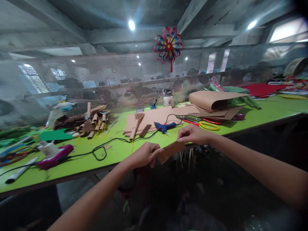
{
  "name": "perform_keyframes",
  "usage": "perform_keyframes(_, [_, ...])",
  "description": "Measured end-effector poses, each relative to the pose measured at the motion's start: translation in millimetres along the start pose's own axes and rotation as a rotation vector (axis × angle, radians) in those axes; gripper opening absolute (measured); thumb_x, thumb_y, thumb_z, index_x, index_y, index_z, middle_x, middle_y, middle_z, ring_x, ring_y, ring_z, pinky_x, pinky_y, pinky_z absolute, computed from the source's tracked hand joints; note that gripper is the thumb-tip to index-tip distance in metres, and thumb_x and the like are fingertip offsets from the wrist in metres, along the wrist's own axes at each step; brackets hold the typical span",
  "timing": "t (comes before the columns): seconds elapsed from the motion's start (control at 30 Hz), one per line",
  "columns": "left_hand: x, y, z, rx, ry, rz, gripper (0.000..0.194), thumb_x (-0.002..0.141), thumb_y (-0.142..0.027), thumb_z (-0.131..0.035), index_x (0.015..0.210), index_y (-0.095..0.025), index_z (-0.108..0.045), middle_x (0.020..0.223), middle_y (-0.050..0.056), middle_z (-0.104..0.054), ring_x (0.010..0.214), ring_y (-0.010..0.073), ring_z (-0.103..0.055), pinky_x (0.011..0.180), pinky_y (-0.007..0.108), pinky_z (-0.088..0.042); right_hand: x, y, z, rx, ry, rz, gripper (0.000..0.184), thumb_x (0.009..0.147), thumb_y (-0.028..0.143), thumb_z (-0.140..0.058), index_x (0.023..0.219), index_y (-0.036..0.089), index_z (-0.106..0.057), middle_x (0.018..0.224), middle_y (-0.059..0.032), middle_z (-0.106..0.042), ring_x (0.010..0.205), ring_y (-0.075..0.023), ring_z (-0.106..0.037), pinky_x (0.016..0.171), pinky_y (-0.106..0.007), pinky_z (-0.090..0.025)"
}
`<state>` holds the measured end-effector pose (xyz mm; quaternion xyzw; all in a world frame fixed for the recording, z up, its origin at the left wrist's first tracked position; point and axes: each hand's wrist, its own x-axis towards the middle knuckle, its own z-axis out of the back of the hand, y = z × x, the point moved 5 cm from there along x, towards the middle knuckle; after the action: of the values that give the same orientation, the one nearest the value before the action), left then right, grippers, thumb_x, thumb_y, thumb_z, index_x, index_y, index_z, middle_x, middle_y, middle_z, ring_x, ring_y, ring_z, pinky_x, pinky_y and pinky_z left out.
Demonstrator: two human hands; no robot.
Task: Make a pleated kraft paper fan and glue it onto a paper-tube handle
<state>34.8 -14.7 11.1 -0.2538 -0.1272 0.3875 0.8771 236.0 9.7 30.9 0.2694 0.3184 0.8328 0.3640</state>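
A small strip of brown paper (171, 151) is stretched between my hands, just off the table's front edge. My left hand (146, 154) pinches its left end, while my right hand (192, 134) grips the upper right end. Just beyond lies a blue glue gun (165, 127) with a black cord. Left of it are a pleated piece of brown paper (145, 131) and a rolled paper piece with a fanned top (136, 125) and yellow string. Flat sheets of brown paper (158, 115) lie under these.
Yellow-handled scissors (209, 125) and a curled stack of brown paper (204, 100) sit right on the green table (120, 150). Several finished paper pieces (96, 123) heap at the left, near a magenta power strip (55, 156). A white jar (168, 98) stands by the perforated screen (115, 80).
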Motion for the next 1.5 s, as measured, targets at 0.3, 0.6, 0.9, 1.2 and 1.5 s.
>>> perform_keyframes(0.3, [16,1,22.5,0.339,-0.344,-0.279,0.022,0.087,-0.029,-0.052,0.095,-0.020,-0.071,0.084,0.006,-0.057,0.082,0.0174,-0.054,0.072,0.028,-0.043,9,-4,-1,-0.064,-0.165,0.029,0.021,0.075,0.033,-0.063,0.069,0.013,-0.068,0.063,-0.0013,-0.061,0.062,-0.0130,-0.054,0.060,-0.025,-0.041])
perform_keyframes(0.6, [27,-3,24.9,0.534,-0.596,-0.442,0.019,0.089,-0.016,-0.048,0.086,-0.016,-0.066,0.080,0.007,-0.055,0.082,0.0186,-0.052,0.073,0.033,-0.045,11,1,0,-0.201,-0.324,0.248,0.013,0.082,0.024,-0.060,0.084,0.015,-0.070,0.079,-0.0062,-0.062,0.074,-0.0167,-0.056,0.070,-0.030,-0.044])
perform_keyframes(0.9, [15,-7,-0.8,0.772,-0.581,-0.470,0.021,0.090,-0.014,-0.043,0.094,-0.016,-0.064,0.077,0.007,-0.051,0.079,0.0193,-0.047,0.071,0.032,-0.043,1,6,-36,-0.785,-0.377,0.514,0.021,0.091,0.019,-0.046,0.093,0.016,-0.067,0.078,-0.0077,-0.058,0.082,-0.0207,-0.043,0.074,-0.035,-0.036])
perform_keyframes(1.2, [19,6,-10.5,0.627,-0.497,-0.430,0.026,0.091,-0.014,-0.041,0.082,-0.016,-0.065,0.073,0.005,-0.051,0.070,0.0154,-0.043,0.061,0.027,-0.037,5,-7,-59,-0.853,-0.309,0.544,0.023,0.090,0.009,-0.040,0.077,0.013,-0.059,0.075,-0.0078,-0.051,0.076,-0.0202,-0.038,0.071,-0.033,-0.034])
perform_keyframes(1.5, [22,12,-10.8,0.476,-0.444,-0.418,0.028,0.091,-0.015,-0.042,0.073,-0.016,-0.064,0.069,0.002,-0.048,0.065,0.0132,-0.043,0.061,0.025,-0.035,9,-8,-61,-0.777,-0.151,0.482,0.023,0.088,0.008,-0.041,0.077,0.012,-0.061,0.076,-0.0106,-0.054,0.078,-0.0220,-0.040,0.073,-0.034,-0.036])
